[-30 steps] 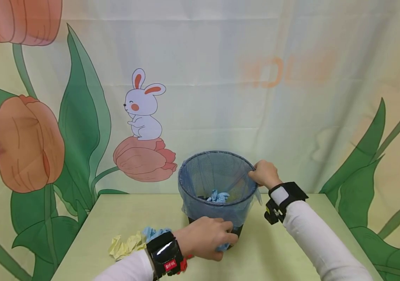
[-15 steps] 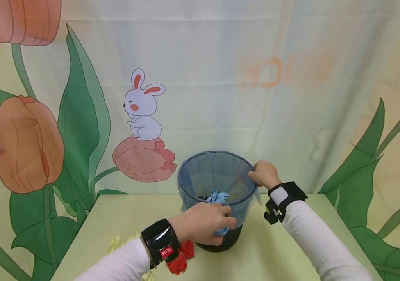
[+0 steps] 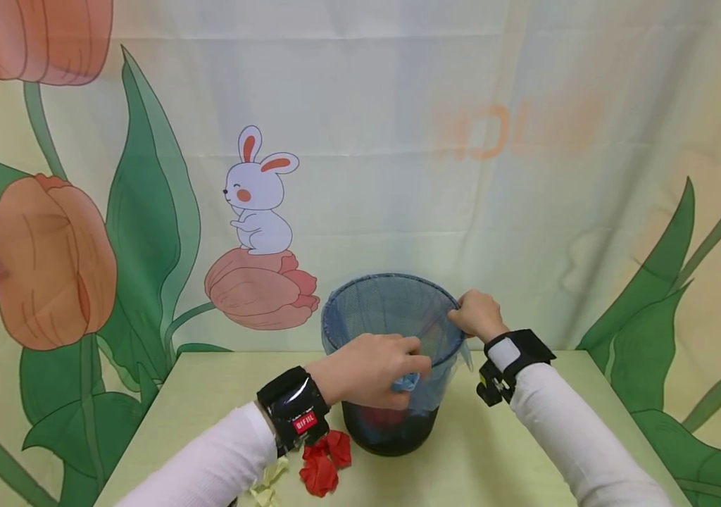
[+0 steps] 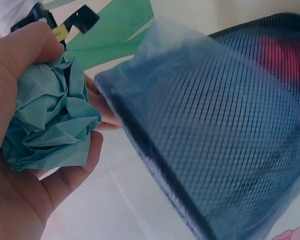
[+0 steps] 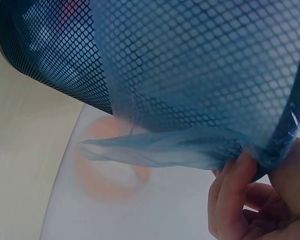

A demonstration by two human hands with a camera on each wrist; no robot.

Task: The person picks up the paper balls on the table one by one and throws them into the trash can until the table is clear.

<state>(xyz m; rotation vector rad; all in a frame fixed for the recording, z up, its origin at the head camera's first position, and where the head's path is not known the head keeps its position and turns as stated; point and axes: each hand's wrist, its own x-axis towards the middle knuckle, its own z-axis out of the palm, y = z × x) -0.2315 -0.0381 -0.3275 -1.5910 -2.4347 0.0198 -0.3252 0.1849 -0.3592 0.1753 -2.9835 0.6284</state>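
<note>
Upward, from low in front of the bin (image 3: 398, 429) to the height of its near rim in the head view, the left grip (image 3: 370, 373) has moved with its load; the right grip (image 3: 477, 313) stays where it was. That load, crumpled blue paper (image 4: 52, 117), sits pinched between curled fingers and thumb of the left grip, bunched with no clear long axis. Seen from the head, it shows under the fingers, on the person's side of the bin, with the wide round mouth lying just beyond it, forward and slightly up. On this relation the coming move seems to turn: paper near side, opening far side, rim between. From the left wrist, paper and rim look near but apart; whether the paper is already higher than the rim I cannot tell.

Left is the nearer hand to the paper. Across the mouth, the right grip pinches the rim at the bin's right side, together with the blue liner (image 5: 165, 150) folded over it. Red paper (image 3: 321, 470) and yellow paper (image 3: 267, 486) lie on the bench (image 3: 506, 451), below the left wrist.
</note>
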